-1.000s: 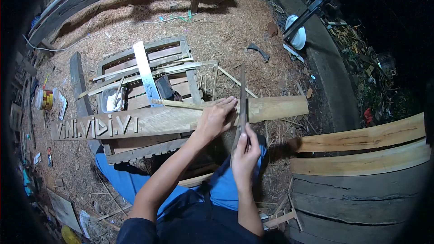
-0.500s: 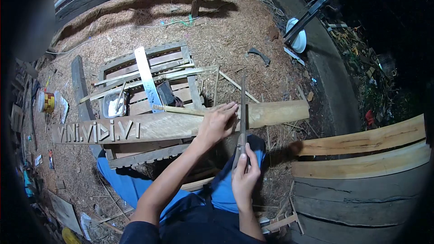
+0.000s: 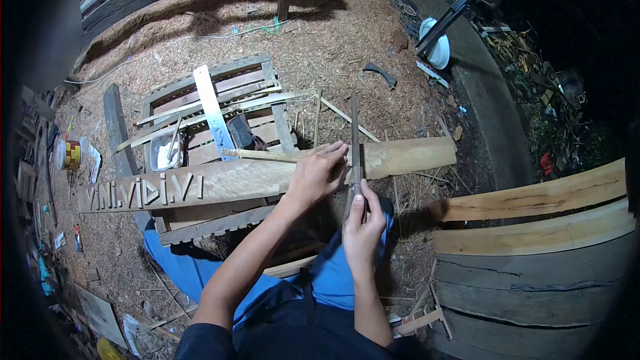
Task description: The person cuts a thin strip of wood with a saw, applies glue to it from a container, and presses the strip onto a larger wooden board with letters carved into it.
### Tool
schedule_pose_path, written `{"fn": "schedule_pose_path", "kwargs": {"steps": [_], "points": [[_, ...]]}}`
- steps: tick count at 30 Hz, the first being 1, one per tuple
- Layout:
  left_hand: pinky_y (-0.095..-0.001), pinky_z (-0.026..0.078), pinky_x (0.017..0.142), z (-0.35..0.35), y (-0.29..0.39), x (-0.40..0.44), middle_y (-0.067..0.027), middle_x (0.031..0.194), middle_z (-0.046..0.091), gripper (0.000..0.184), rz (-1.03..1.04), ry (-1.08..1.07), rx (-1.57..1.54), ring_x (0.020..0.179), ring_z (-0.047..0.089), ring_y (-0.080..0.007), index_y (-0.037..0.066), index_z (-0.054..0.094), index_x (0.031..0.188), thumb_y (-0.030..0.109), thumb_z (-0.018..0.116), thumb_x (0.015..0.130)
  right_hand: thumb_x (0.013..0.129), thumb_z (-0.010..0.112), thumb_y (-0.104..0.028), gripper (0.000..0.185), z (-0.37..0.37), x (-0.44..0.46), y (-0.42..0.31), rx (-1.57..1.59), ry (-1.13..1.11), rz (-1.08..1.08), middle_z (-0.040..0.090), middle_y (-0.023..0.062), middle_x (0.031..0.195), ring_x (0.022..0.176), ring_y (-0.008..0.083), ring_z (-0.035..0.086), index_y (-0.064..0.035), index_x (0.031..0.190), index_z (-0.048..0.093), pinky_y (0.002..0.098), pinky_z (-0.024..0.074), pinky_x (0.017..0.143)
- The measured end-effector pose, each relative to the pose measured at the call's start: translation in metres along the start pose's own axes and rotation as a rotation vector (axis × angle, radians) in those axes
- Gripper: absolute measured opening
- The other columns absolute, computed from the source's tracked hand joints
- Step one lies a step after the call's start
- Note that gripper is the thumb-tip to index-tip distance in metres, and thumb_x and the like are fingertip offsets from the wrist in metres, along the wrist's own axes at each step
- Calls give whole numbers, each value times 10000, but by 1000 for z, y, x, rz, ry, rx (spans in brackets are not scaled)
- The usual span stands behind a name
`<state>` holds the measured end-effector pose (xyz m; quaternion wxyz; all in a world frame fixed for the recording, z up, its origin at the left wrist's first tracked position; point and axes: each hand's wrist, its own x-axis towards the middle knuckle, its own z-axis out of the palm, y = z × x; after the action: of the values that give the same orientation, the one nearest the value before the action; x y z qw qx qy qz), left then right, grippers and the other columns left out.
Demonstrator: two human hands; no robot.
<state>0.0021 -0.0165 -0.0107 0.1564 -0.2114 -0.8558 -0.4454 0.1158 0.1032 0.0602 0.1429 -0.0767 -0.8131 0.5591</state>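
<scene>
Across my knees and a wooden pallet lies a long pale plank, with raised wooden letters reading "VINI.VIDI.VI" on its left part. My left hand presses down on the plank, closed around a thin wooden strip that sticks out to the left. In my right hand is a long, narrow-bladed hand tool, its blade pointing away from me across the plank, just right of my left fingers. Whether it is a saw or a knife is unclear.
On the pallet are a plastic tub of white paste, a metal ruler-like strip and a dark block. Curved boards lie at right. A dark curved piece rests on the shavings beyond.
My right hand and the bladed tool have slid forward, away from me, across the plank. My left hand stays at nearly the same spot. The whole view has shifted slightly.
</scene>
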Motion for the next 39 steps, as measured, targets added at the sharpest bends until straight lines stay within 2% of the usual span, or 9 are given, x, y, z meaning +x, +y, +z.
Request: {"fn": "schedule_pose_path", "kwargs": {"steps": [5, 8, 10, 14, 18, 19, 23, 25, 39], "points": [[-438, 514, 1078, -1, 2, 1, -220, 1354, 667, 494, -21, -9, 21, 1248, 646, -373, 16, 672, 1330, 132, 741, 855, 1088, 517, -74, 351, -10, -30, 6, -9, -6, 19, 671, 242, 1318, 1248, 267, 642, 108, 1383, 571, 354, 485, 1068], [-438, 503, 1088, -5, 6, 3, -217, 1320, 685, 441, 40, -15, 40, 1225, 651, -378, -23, 664, 1298, 185, 706, 912, 1093, 507, -80, 356, -1, -9, 0, 17, -1, 8, 667, 247, 1330, 1235, 267, 650, 106, 1392, 561, 358, 490, 1057], [-444, 513, 1078, -3, 4, 1, -222, 1351, 668, 517, 32, 0, 11, 1247, 642, -386, 8, 663, 1338, 110, 743, 837, 1096, 504, -85, 353, 2, -5, -1, 12, -8, 46, 665, 248, 1335, 1239, 272, 650, 107, 1386, 564, 362, 489, 1059], [-447, 516, 1072, -4, 5, 1, -228, 1346, 668, 521, -11, -21, 19, 1241, 642, -393, -6, 657, 1334, 105, 742, 832, 1097, 500, -95, 355, -13, -32, -2, 18, -31, 103, 661, 249, 1341, 1272, 274, 636, 117, 1372, 571, 361, 476, 1084], [-456, 503, 1085, -4, 4, 0, -224, 1351, 665, 525, 21, -22, 27, 1258, 631, -389, 1, 658, 1337, 112, 751, 833, 1097, 505, -98, 361, -3, 0, 1, 14, -22, 18, 659, 250, 1346, 1262, 268, 638, 110, 1385, 568, 358, 482, 1068], [-456, 503, 1085, -3, 3, -2, -224, 1351, 665, 525, 17, -28, 25, 1258, 631, -389, 1, 658, 1337, 112, 751, 833, 1099, 522, -136, 369, 3, 7, 1, 36, 7, 6, 680, 218, 1314, 1192, 238, 651, 115, 1363, 583, 337, 490, 1035], [-457, 498, 1088, -2, 2, 0, -227, 1352, 664, 509, 13, -9, 6, 1255, 632, -392, 0, 654, 1342, 133, 739, 859, 1093, 524, -114, 362, -5, -25, 8, 17, 18, 9, 679, 210, 1318, 1176, 213, 647, 105, 1374, 584, 334, 500, 1016], [-458, 500, 1084, -3, 4, 0, -228, 1351, 664, 498, -25, -13, 21, 1249, 635, -394, -1, 656, 1339, 141, 733, 869, 1092, 525, -109, 359, -9, -30, 3, -10, -13, 97, 674, 206, 1327, 1181, 215, 645, 100, 1378, 584, 338, 498, 1018], [-453, 504, 1082, -2, 3, 0, -223, 1357, 663, 513, 2, -31, 38, 1248, 636, -389, 7, 660, 1341, 146, 744, 855, 1090, 528, -121, 356, 5, 6, 3, 20, 21, -19, 687, 220, 1302, 1200, 231, 652, 105, 1356, 597, 351, 492, 1037]]}}
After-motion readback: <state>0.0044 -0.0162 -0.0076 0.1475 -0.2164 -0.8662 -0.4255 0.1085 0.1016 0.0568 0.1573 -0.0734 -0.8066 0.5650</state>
